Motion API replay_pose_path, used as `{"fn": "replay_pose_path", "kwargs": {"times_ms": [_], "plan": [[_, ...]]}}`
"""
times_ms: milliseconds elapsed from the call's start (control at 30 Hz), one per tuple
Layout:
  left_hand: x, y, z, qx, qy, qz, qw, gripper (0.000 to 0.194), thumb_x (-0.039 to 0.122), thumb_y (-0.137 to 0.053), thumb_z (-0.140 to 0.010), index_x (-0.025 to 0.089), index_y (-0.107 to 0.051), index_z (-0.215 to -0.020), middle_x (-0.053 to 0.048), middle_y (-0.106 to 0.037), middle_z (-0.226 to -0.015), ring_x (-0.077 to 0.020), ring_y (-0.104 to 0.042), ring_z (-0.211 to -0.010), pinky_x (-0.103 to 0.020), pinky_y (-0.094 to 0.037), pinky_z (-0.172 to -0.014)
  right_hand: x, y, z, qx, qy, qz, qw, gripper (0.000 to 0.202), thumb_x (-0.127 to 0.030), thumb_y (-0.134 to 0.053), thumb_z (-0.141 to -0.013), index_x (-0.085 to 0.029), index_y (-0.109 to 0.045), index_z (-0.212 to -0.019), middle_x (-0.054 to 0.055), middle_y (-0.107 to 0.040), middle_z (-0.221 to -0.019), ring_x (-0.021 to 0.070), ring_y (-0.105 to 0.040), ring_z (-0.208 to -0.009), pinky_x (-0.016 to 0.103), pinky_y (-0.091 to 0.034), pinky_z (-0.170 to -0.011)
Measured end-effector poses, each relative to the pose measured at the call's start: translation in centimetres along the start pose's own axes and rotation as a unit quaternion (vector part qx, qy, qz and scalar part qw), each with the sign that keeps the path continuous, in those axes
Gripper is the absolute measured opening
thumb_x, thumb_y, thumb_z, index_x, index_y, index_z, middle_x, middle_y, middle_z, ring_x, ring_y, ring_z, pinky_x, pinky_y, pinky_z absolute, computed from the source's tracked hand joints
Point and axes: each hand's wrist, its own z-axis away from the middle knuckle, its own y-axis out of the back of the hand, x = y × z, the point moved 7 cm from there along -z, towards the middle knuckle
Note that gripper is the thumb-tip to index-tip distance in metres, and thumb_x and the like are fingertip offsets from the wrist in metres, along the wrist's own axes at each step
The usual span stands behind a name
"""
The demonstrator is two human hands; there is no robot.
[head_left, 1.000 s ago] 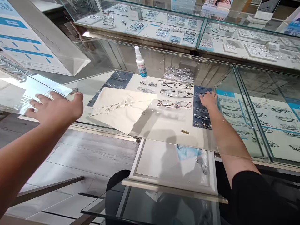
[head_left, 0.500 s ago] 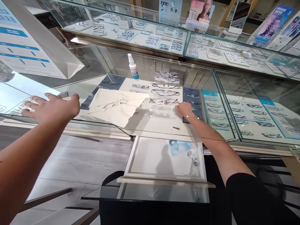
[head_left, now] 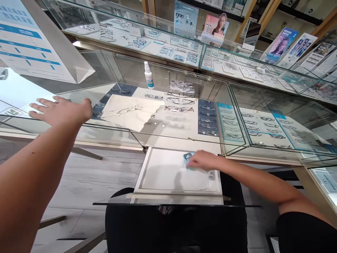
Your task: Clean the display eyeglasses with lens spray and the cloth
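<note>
The right hand (head_left: 204, 160) is over the open drawer (head_left: 163, 170), its grip curled; whether it holds anything, I cannot tell. A blue card (head_left: 186, 160) in the drawer is partly hidden behind it. Left of the drawer, over the glass desk (head_left: 171, 129), the left hand (head_left: 63, 110) spreads its fingers wide, visibly holding nothing. Beyond the drawer are a cloth (head_left: 123, 117) and glasses (head_left: 179, 109).

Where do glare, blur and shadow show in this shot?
Head view: white glare washes out the glass countertop beside the left hand; head view: the right hand looks slightly blurred over the open drawer; head view: a soft shadow falls on the drawer's base.
</note>
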Motion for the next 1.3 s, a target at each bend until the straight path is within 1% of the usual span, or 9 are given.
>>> {"fn": "replay_pose_path", "kwargs": {"times_ms": [133,333,433,567,800,933,1067,1200,1300], "plan": [[-0.5,1.1,1.1,0.017,0.081,-0.013,0.996,0.113,0.073,-0.040,-0.094,-0.004,-0.023,-0.174,-0.033,-0.008,-0.184,-0.0492,-0.006,-0.173,-0.069,-0.008,-0.135,-1.6,3.1,7.6,0.066,0.103,-0.105,0.987,0.064,-0.071,-0.043,-0.110,-0.023,-0.054,-0.070,-0.001,-0.056,-0.064,0.0158,-0.051,-0.063,0.030,-0.031,-0.065],[-0.6,1.1,0.8,0.035,0.058,0.022,0.997,0.116,0.076,-0.048,-0.088,-0.002,-0.027,-0.172,-0.033,-0.009,-0.184,-0.0499,-0.004,-0.173,-0.076,-0.007,-0.132,15.3,11.7,14.2,0.285,-0.199,-0.027,0.937,0.068,-0.084,-0.041,-0.102,-0.026,-0.043,-0.067,0.002,-0.053,-0.061,0.0216,-0.050,-0.063,0.034,-0.032,-0.065],[-0.5,1.3,1.2,0.038,0.031,0.024,0.999,0.116,0.078,-0.045,-0.089,-0.007,-0.033,-0.168,-0.034,-0.018,-0.182,-0.0498,-0.007,-0.172,-0.066,-0.006,-0.136,22.7,11.7,15.6,0.337,-0.314,-0.010,0.888,0.067,-0.082,-0.048,-0.100,-0.026,-0.043,-0.064,0.004,-0.057,-0.063,0.0234,-0.052,-0.067,0.036,-0.032,-0.065],[0.1,1.9,2.7,0.032,-0.006,0.017,0.999,0.100,0.069,-0.046,-0.093,-0.002,-0.044,-0.164,-0.030,-0.034,-0.178,-0.0467,-0.021,-0.169,-0.065,-0.011,-0.135,27.9,9.9,15.9,0.390,-0.383,-0.036,0.837,0.058,-0.076,-0.049,-0.102,-0.027,-0.053,-0.071,0.007,-0.067,-0.073,0.0264,-0.057,-0.074,0.037,-0.036,-0.068],[6.1,3.6,8.7,0.107,-0.164,0.058,0.979,0.071,0.052,-0.049,-0.099,0.007,-0.058,-0.153,-0.023,-0.057,-0.154,-0.0340,-0.053,-0.147,-0.046,-0.038,-0.127,30.0,9.9,13.9,0.353,-0.423,-0.026,0.834,0.042,-0.060,-0.045,-0.106,-0.027,-0.065,-0.089,0.013,-0.072,-0.087,0.0303,-0.059,-0.081,0.042,-0.036,-0.074],[10.9,0.4,10.3,0.024,-0.248,-0.029,0.968,0.070,0.063,-0.060,-0.093,0.019,-0.067,-0.147,-0.023,-0.056,-0.158,-0.0419,-0.055,-0.144,-0.052,-0.044,-0.120,29.6,10.2,13.7,0.341,-0.419,-0.037,0.841,0.041,-0.056,-0.044,-0.108,-0.025,-0.065,-0.089,0.015,-0.072,-0.088,0.0316,-0.061,-0.082,0.043,-0.037,-0.075],[12.4,-1.3,9.4,0.001,-0.238,-0.089,0.967,0.042,0.044,-0.058,-0.096,0.017,-0.073,-0.123,-0.024,-0.073,-0.133,-0.0415,-0.066,-0.127,-0.048,-0.049,-0.105,29.3,10.1,13.6,0.352,-0.410,-0.033,0.841,0.042,-0.054,-0.043,-0.107,-0.024,-0.067,-0.091,0.016,-0.071,-0.085,0.0343,-0.065,-0.083,0.044,-0.042,-0.077],[13.8,2.2,9.4,0.104,-0.183,0.004,0.978,0.037,0.033,-0.052,-0.100,0.016,-0.068,-0.129,-0.021,-0.077,-0.123,-0.0392,-0.071,-0.118,-0.048,-0.051,-0.100,29.2,10.2,13.2,0.373,-0.391,-0.024,0.841,0.043,-0.053,-0.043,-0.107,-0.023,-0.070,-0.091,0.016,-0.073,-0.084,0.0360,-0.069,-0.087,0.044,-0.045,-0.077],[18.9,5.2,11.9,0.155,-0.259,0.097,0.949,0.040,0.026,-0.050,-0.100,0.019,-0.066,-0.136,-0.015,-0.076,-0.132,-0.0315,-0.070,-0.120,-0.045,-0.051,-0.107,29.4,10.2,13.0,0.370,-0.391,-0.025,0.842,0.045,-0.054,-0.043,-0.107,-0.023,-0.072,-0.093,0.017,-0.074,-0.085,0.0367,-0.071,-0.089,0.045,-0.046,-0.078]]}}
